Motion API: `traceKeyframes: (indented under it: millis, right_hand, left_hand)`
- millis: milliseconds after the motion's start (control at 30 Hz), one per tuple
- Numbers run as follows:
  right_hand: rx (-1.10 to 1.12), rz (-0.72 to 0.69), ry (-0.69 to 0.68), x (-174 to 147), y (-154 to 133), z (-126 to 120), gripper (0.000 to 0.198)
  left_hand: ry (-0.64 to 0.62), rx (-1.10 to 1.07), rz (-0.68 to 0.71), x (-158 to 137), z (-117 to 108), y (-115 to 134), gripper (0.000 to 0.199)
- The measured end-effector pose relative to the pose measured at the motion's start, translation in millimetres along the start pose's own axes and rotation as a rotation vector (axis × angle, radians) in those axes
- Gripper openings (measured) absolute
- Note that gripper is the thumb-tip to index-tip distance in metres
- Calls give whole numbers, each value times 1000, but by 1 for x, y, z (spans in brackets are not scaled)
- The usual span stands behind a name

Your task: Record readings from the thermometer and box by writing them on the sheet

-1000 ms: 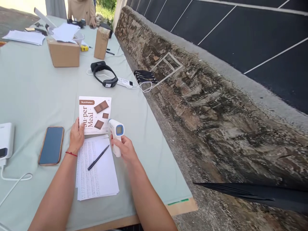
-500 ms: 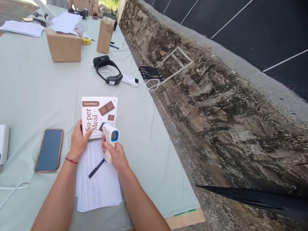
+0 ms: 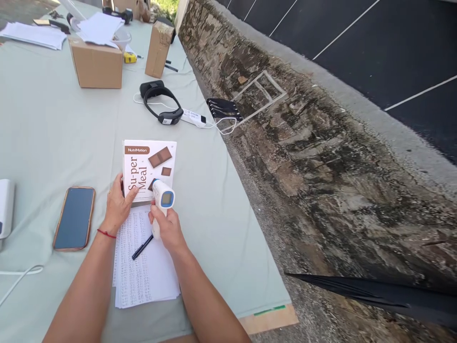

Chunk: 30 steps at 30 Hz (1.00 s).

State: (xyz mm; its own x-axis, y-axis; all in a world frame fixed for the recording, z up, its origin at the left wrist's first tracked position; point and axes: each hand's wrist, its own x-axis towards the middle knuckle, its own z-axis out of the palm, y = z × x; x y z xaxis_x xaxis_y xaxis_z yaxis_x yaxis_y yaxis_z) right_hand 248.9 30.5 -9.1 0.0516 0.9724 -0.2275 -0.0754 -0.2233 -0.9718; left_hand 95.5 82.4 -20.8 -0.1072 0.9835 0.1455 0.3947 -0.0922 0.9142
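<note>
My left hand grips the lower left corner of a white box printed "NutriMotion Su-per Meal", its thumb lying on the front face. In my right hand is a white and blue infrared thermometer, held by its handle. The thermometer's nose overlaps the box's lower right part in view; whether they touch I cannot tell. Its small screen faces me. Beneath the hands lie printed sheets of paper with a black pen across them.
Left of the hands lies a phone; a white device is at the left edge. Beyond the box are a black headset with a white cable, a cardboard box and a taller carton. A stone wall runs along the right.
The view has shifted slightly. The thermometer in my right hand has turned and moved a little left, its screen now lit yellowish. My left hand keeps its grip on the box.
</note>
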Motion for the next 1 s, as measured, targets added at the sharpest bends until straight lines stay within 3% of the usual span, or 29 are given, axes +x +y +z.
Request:
traceKeyframes:
  millis: [300, 600, 867, 1000]
  right_hand:
    - [-24, 9, -5, -1, 2, 0, 41]
    - [-35, -66, -10, -3, -5, 1, 38]
    - [-24, -77, -39, -19, -26, -9, 31]
    - [-15, -70, -12, -23, -32, -17, 29]
  left_hand:
    - [-42, -15, -51, 1, -4, -1, 81]
    - [24, -140, -79, 1, 1, -10, 83]
    - [167, -147, 86, 9, -8, -19, 81]
    - [178, -126, 163, 13, -14, -18, 74]
